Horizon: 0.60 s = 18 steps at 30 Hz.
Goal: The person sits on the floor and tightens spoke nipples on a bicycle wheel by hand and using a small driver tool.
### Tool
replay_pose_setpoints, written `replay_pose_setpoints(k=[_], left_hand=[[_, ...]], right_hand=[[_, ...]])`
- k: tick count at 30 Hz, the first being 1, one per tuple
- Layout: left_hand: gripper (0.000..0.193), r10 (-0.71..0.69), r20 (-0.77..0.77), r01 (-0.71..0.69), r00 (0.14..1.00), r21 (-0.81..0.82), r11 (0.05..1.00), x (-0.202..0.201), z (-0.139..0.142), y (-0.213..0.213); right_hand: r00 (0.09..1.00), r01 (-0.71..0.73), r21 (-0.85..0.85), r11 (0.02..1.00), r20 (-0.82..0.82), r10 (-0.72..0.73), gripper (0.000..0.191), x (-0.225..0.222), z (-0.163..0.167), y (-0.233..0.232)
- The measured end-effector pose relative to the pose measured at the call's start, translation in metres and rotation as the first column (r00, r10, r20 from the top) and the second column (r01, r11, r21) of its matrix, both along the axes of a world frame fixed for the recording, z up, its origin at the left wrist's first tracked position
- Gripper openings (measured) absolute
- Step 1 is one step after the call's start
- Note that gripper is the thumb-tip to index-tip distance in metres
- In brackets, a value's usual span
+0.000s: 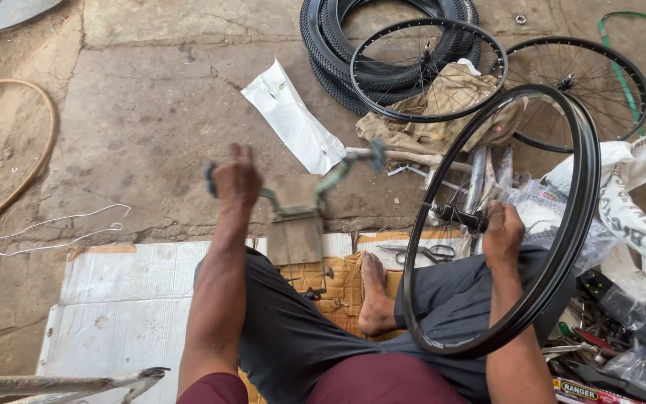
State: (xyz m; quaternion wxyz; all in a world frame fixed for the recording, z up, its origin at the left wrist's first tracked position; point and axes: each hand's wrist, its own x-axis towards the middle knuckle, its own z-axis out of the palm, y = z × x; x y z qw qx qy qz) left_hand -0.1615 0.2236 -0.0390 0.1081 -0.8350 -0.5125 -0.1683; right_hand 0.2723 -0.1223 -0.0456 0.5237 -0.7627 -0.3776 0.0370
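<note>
Fingers of the left hand are curling tight around one end of a green handlebar, which is hovering above the knees with a brown cardboard wrap hanging from its middle. Over on the other side, the right hand is closing round the hub axle of a black bicycle wheel, its fingertips pinching the metal while the wheel is standing upright on its rim against the right thigh.

From the head camera, the person is sitting cross-legged on flattened cardboard sheets, one bare foot resting between the knees. Scissors are lying on the cardboard just behind the wheel. Further out on the concrete floor, a stack of black tyres is lying beneath two more spoked wheels, with a crumpled tan cloth between them and the held wheel. A white plastic bag is lying near the handlebar's far end, and a loop of white wire is sitting well apart to the left.
</note>
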Motion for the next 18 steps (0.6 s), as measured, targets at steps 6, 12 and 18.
replay_pose_setpoints(k=[6, 12, 18], left_hand=[[0.037, 0.477, 0.030, -0.476, 0.878, 0.159, 0.865, -0.095, 0.015, 0.013], [0.025, 0.696, 0.228, -0.674, 0.681, -0.175, 0.717, -0.174, 0.001, -0.003], [0.043, 0.525, 0.295, -0.565, 0.798, 0.064, 0.823, -0.136, -0.011, -0.020]], right_hand=[[0.999, 0.044, -0.079, 0.996, 0.001, -0.044, 0.031, -0.004, 0.000, 0.013], [0.970, -0.032, 0.001, 0.999, -0.241, 0.032, 0.034, -0.022, 0.003, 0.042], [0.846, -0.135, 0.215, 0.967, -0.484, 0.226, 0.016, -0.057, 0.045, 0.062]])
